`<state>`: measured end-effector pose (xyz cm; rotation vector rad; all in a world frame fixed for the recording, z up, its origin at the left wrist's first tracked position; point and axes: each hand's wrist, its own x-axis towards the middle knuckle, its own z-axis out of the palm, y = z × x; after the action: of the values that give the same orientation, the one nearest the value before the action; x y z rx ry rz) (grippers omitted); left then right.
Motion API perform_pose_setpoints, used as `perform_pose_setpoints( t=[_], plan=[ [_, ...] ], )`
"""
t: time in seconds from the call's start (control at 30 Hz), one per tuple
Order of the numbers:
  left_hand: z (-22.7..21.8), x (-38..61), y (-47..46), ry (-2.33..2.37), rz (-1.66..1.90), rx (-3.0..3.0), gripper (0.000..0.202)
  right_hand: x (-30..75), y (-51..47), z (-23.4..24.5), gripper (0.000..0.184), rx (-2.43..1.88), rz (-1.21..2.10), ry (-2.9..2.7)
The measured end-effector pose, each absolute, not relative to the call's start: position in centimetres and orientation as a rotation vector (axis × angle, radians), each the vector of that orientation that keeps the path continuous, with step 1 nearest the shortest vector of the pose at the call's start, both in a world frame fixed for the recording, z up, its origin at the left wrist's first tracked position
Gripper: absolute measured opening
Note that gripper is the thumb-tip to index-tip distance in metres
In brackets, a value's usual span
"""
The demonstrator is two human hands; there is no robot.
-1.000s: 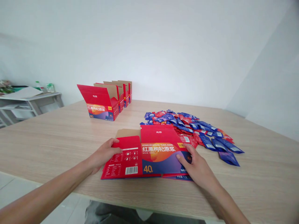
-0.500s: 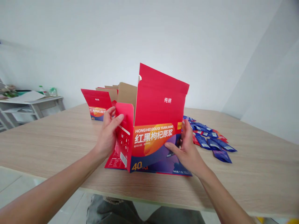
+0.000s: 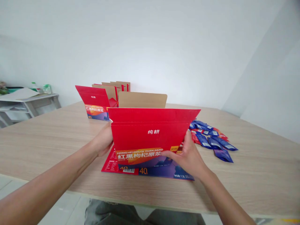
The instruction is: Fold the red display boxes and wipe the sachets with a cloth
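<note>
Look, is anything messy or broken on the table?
Only the blue and red sachets look messy: they lie in a jumbled heap on the table beside the held box. Nothing looks torn or spilled.

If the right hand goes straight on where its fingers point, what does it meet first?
The box: the right hand lies on its front, fingers pointing left. Farther along, probably the left hand; depth is unclear.

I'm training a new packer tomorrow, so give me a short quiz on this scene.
1. True or false: the left hand and right hand both hold the upright red carton.
2. The sachets lie: A) left of the carton, B) right of it, C) inside it.
3. Fill in: beneath the carton lies a stack of ____ cartons.
Key: 1 true; 2 B; 3 flat.
</note>
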<state>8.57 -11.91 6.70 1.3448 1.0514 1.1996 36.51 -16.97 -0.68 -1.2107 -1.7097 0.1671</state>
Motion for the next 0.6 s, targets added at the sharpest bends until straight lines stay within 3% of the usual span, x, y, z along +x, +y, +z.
perform_pose_setpoints(
  t=[0.07, 0.17, 0.4, 0.47, 0.6],
  plan=[
    [7.0, 8.1, -11.4, 0.981, 1.127, 1.375, 0.044, 37.6, -17.1, 0.3, 0.081, -1.181, 0.172, -1.799],
    [7.1, 7.1, -10.4, 0.995, 1.056, 1.415, 0.042, 39.1, -17.3, 0.8, 0.056, -1.169, 0.051, -1.888],
    [7.4, 4.7, -8.5, 1.144, 0.974, 1.631, 0.043, 40.7, -19.2, -0.2, 0.023, -1.154, -0.152, -2.081],
    [7.7, 4.0, -7.8, 1.222, 0.989, 1.859, 0.059, 40.7, -19.8, -0.2, 0.018, -1.148, -0.154, -2.095],
    [8.5, 3.1, -6.2, 1.537, 0.931, 2.564, 0.112, 40.6, -20.5, 0.0, 0.016, -1.136, -0.139, -2.126]
  ],
)
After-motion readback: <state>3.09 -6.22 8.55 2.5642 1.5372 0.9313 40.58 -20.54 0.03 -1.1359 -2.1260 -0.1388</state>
